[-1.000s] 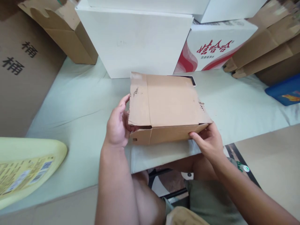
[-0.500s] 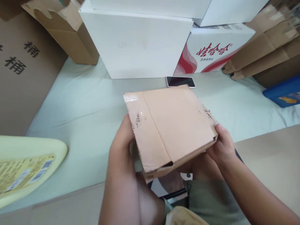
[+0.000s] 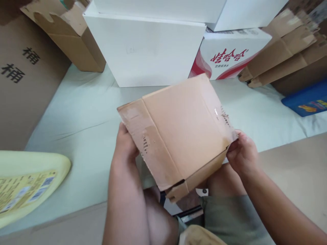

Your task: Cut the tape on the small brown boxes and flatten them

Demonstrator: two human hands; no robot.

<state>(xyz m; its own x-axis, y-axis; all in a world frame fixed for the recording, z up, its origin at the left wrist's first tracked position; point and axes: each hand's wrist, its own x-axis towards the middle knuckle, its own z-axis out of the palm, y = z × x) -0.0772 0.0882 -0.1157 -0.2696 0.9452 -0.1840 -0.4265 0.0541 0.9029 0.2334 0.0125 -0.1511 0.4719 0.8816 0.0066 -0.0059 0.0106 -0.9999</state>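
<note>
A brown cardboard box (image 3: 184,126) is held tilted above my lap, between both hands. Its flaps have torn, scuffed edges, and the near side shows a dark gap at the corner. My left hand (image 3: 125,141) grips the left side, with most of its fingers hidden beneath the cardboard. My right hand (image 3: 242,151) pinches the near right corner between thumb and fingers. Behind the box lies the pale green cloth (image 3: 87,109) covering the surface.
White boxes (image 3: 150,54) stand at the back beside a red-and-white carton (image 3: 230,56). Brown cartons (image 3: 76,44) and a big printed carton (image 3: 38,78) are on the left. A yellow-green bottle (image 3: 56,163) lies front left; folded cardboard (image 3: 278,54) and a blue package (image 3: 306,100) stand right.
The box has tilted and risen at its far edge, covering the phone that was visible behind it. My left hand has shifted slightly left, and the right flap has spread outward.
</note>
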